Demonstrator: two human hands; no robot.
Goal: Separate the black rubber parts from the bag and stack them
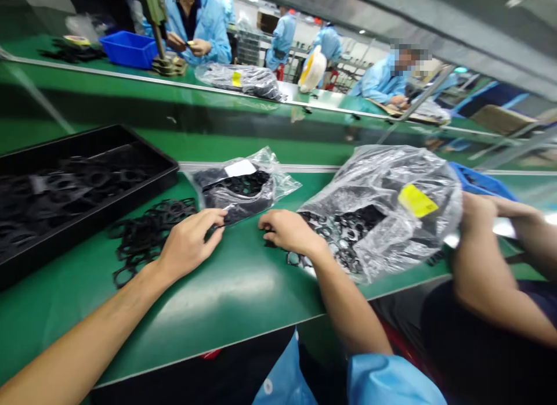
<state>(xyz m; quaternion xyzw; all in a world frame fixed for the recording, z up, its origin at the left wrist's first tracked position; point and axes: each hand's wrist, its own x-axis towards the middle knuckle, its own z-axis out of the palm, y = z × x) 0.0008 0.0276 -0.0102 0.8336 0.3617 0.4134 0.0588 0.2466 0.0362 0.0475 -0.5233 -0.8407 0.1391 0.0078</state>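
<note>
My left hand (pixel 191 242) reaches over a loose pile of black ring-shaped plastic parts (pixel 141 234). Its fingertips meet the near edge of a small clear plastic bag (pixel 278 181) of black parts, with thumb and fingers apart. Left of the large bag's mouth, my right hand (pixel 289 231) is curled low over the table. Something dark shows under its fingers, too little to name. Behind that wrist, black and shiny ring-shaped parts (pixel 342 237) spill from a large clear plastic bag (pixel 387 167) with a yellow label (pixel 418 201).
A black tray (pixel 152 187) of similar parts stands left on the green table (pixel 243 283). At right, another person's arms (pixel 487 248) reach beside the large bag, near a blue bin (pixel 483 181). Across a raised ledge, people in blue work around another bag (pixel 243 80).
</note>
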